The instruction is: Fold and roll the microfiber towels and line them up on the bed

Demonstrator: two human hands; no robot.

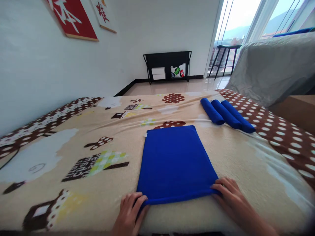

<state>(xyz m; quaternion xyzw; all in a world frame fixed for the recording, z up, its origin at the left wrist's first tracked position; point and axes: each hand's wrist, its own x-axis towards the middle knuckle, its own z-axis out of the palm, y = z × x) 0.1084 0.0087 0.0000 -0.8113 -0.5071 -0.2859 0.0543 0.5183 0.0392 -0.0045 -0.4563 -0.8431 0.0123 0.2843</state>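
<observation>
A blue towel [174, 162] lies flat and folded into a rectangle on a patterned beige blanket [103, 137]. My left hand [129, 211] pinches the towel's near left corner, with its fingers curled over the edge. My right hand [230, 195] grips the near right corner the same way. The near edge of the towel is slightly lifted and curled between the two hands. Three rolled blue towels [226, 114] lie side by side on the blanket at the far right.
A white wall [49, 75] runs along the left. A black low shelf [168, 65] with boxes stands at the far wall. At the right is a grey covered piece of furniture [270, 68], with a wooden surface [297, 109] beside it. A stool [225, 59] stands by the window.
</observation>
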